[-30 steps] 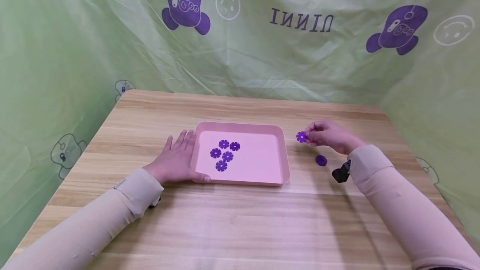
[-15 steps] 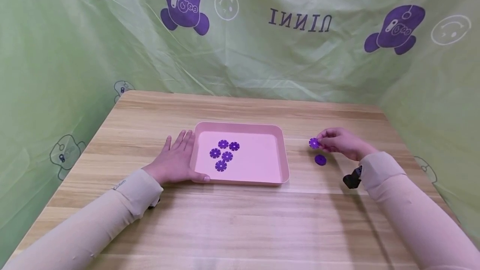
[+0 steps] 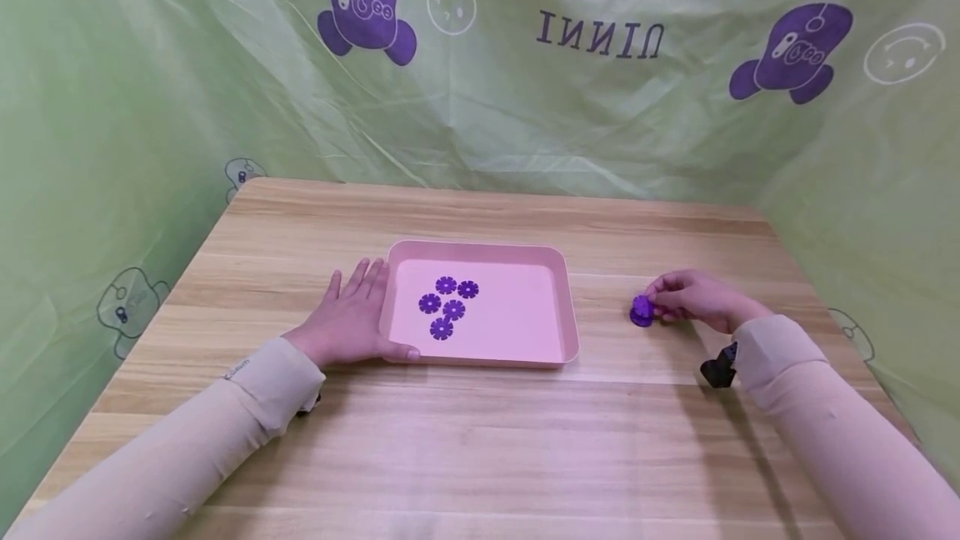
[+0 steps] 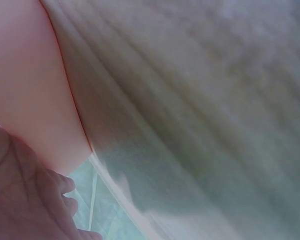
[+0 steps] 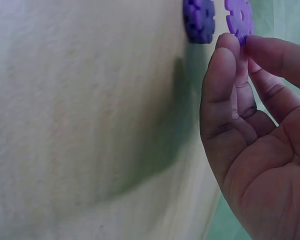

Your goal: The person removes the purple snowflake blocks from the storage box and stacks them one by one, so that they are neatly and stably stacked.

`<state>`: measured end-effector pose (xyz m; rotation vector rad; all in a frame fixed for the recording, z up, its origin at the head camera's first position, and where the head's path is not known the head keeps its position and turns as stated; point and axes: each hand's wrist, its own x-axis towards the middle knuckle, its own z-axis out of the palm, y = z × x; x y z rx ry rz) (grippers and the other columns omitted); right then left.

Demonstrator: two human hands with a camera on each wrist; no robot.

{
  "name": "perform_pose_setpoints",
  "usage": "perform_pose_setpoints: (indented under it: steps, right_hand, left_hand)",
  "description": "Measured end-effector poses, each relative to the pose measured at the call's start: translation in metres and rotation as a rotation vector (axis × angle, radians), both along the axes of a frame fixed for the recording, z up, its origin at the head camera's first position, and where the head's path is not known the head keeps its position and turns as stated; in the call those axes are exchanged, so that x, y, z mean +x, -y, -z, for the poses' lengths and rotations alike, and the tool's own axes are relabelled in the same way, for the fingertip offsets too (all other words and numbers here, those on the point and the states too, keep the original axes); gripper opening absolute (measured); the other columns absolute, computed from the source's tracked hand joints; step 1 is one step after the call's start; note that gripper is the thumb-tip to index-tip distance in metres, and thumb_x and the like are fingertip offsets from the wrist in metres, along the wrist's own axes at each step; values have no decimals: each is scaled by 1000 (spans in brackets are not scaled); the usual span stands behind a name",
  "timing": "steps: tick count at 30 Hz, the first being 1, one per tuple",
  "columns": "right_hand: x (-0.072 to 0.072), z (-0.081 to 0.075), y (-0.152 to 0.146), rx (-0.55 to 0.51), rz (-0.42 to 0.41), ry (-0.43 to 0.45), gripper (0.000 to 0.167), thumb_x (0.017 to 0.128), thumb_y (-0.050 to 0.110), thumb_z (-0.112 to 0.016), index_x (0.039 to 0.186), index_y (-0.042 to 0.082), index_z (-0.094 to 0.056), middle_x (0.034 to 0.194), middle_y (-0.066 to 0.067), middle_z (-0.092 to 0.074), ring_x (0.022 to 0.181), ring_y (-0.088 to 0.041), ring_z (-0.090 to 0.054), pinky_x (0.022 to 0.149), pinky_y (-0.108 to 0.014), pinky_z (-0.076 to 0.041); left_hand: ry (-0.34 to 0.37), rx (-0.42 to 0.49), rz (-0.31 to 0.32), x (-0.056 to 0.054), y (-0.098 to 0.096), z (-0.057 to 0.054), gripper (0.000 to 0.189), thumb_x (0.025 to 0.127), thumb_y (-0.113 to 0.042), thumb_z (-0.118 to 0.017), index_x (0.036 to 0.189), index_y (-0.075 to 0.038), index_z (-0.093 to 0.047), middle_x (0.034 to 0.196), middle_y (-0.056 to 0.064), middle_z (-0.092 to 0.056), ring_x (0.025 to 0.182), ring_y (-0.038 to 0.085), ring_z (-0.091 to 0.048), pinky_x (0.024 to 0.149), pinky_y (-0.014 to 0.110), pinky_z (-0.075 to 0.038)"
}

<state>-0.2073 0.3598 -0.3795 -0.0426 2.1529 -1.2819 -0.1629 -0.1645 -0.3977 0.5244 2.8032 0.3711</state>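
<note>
My right hand (image 3: 699, 298) pinches a purple notched plastic disc (image 5: 240, 17) between thumb and fingertips. In the head view it hovers over a small stack of similar purple discs (image 3: 641, 321) on the table; the right wrist view shows a gap between held disc and stack (image 5: 199, 22). At the left end of a pink tray (image 3: 517, 315), my left hand (image 3: 347, 325) lies with fingers spread straight, touching its side, the thumb along the near left corner. Several purple discs (image 3: 453, 310) lie flat in the tray's left half. The left wrist view shows part of the left palm (image 4: 20, 195).
The wooden table (image 3: 480, 457) carries the tray near its middle. A green printed cloth (image 3: 480, 123) hangs behind it and along both sides. Black wrist gear (image 3: 720, 367) sits below the right cuff.
Carrying the disc, my right hand has moved right and toward me, from beside the tray to just over the stack. The left hand and tray stay in place.
</note>
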Motion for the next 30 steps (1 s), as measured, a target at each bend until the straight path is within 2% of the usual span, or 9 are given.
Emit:
perform_pose_setpoints:
  steps: [9, 30]
  right_hand:
    - [2, 7, -3, 18, 13, 16, 24, 106, 3, -52, 122, -14, -56, 98, -3, -66, 84, -10, -62, 77, -24, -57]
    - [0, 6, -1, 59, -25, 19, 19, 107, 5, -52, 116, -10, -59, 92, -3, -64, 81, -11, -60, 72, -25, -56]
  left_hand:
    - [7, 5, 2, -2, 0, 0, 151, 68, -90, -67, 159, 12, -1, 168, 29, -2, 155, 44, 5, 120, 64, 7]
    - [7, 5, -2, -2, 0, 1, 152, 68, -91, -66, 160, 11, 0, 168, 29, -2, 155, 44, 5, 121, 64, 7]
